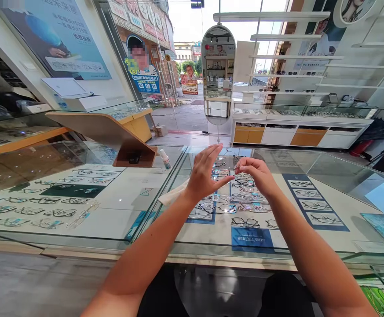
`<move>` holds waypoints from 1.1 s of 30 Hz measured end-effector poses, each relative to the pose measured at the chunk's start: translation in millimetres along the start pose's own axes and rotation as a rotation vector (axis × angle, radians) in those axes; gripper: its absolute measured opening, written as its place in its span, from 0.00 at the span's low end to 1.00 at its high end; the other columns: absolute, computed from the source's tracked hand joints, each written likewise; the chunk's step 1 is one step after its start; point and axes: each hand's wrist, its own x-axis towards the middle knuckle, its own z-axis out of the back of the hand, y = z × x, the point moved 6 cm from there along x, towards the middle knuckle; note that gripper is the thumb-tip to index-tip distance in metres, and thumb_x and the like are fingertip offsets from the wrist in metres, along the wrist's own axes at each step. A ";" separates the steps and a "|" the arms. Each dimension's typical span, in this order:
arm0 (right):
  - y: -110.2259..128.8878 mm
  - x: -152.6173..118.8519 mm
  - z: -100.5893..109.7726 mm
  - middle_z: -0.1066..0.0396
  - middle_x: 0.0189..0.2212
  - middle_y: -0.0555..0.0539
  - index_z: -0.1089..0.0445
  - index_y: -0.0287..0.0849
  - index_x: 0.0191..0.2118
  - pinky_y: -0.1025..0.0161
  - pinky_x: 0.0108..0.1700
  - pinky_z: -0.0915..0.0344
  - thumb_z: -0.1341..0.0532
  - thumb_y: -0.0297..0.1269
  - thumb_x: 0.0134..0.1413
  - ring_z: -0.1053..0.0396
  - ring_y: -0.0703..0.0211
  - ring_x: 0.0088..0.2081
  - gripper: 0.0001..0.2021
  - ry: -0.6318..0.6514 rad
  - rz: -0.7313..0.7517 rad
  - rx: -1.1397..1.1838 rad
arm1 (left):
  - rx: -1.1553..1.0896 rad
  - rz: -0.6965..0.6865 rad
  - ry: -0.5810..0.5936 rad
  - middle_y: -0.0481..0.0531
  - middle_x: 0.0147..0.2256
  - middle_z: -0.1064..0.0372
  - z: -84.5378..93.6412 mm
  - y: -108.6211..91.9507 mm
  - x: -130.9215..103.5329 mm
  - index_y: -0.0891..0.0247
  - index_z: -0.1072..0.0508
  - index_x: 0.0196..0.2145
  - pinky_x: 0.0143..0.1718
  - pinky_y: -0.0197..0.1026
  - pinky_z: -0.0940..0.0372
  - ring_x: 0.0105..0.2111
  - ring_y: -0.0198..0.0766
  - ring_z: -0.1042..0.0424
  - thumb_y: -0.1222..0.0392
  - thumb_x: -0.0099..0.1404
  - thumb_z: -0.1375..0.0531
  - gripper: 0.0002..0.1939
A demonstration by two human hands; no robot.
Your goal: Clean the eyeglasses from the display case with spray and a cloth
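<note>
My left hand (205, 174) is raised above the glass display counter (211, 251), fingers stretched upward and thumb pointing right. It appears to hold nothing. To its right, the thumb and fingertips of my right hand (256, 174) are pinched together; whatever may be between them is too small to make out. Below and behind both hands lie several rows of eyeglasses (244, 222), some on blue cards. A pale cloth (172, 194) lies on the glass by my left wrist. The two hands are apart.
A brown wooden stand (134, 156) and a small spray bottle (165, 159) are on the counter at the left. More eyeglasses (74, 200) lie under the glass there. A blue card strip (315, 202) holds frames at the right. Beyond stands an oval mirror (218, 75).
</note>
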 end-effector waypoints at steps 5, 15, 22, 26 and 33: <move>-1.5 0.5 -3.6 0.25 0.29 0.50 0.27 0.45 0.28 0.56 0.46 0.35 0.35 0.37 0.55 0.29 0.55 0.37 0.06 0.033 -0.022 -0.036 | -0.007 0.021 -0.044 0.63 0.64 0.27 1.4 -1.7 -1.4 0.54 0.42 0.74 0.67 0.60 0.33 0.66 0.56 0.29 0.39 0.68 0.30 0.45; -1.6 0.4 -8.0 0.27 0.28 0.49 0.28 0.45 0.26 0.55 0.45 0.35 0.35 0.39 0.54 0.30 0.54 0.36 0.08 0.076 -0.045 -0.015 | 0.000 -0.005 -0.049 0.58 0.60 0.23 6.7 -0.9 2.2 0.53 0.32 0.67 0.64 0.58 0.31 0.62 0.52 0.25 0.42 0.68 0.29 0.35; -2.8 -0.4 -6.7 0.28 0.28 0.50 0.28 0.45 0.26 0.56 0.44 0.37 0.36 0.37 0.54 0.32 0.55 0.36 0.07 0.093 -0.024 -0.031 | -0.007 -0.002 -0.053 0.57 0.57 0.21 6.6 -2.6 1.1 0.54 0.30 0.63 0.61 0.56 0.30 0.60 0.51 0.23 0.43 0.68 0.29 0.31; 0.6 -0.6 -5.0 0.30 0.29 0.51 0.29 0.45 0.26 0.57 0.43 0.40 0.36 0.36 0.54 0.35 0.56 0.35 0.07 0.093 0.010 -0.060 | -0.010 -0.007 -0.058 0.56 0.55 0.20 6.8 -4.8 1.1 0.54 0.30 0.63 0.60 0.56 0.30 0.58 0.51 0.22 0.43 0.68 0.28 0.31; 5.4 -1.4 0.5 0.33 0.28 0.50 0.28 0.46 0.27 0.56 0.41 0.43 0.36 0.40 0.57 0.39 0.55 0.34 0.09 0.009 0.103 -0.153 | -0.031 -0.011 -0.107 0.56 0.55 0.21 11.8 -5.7 2.5 0.54 0.29 0.61 0.60 0.56 0.29 0.58 0.49 0.22 0.42 0.68 0.28 0.30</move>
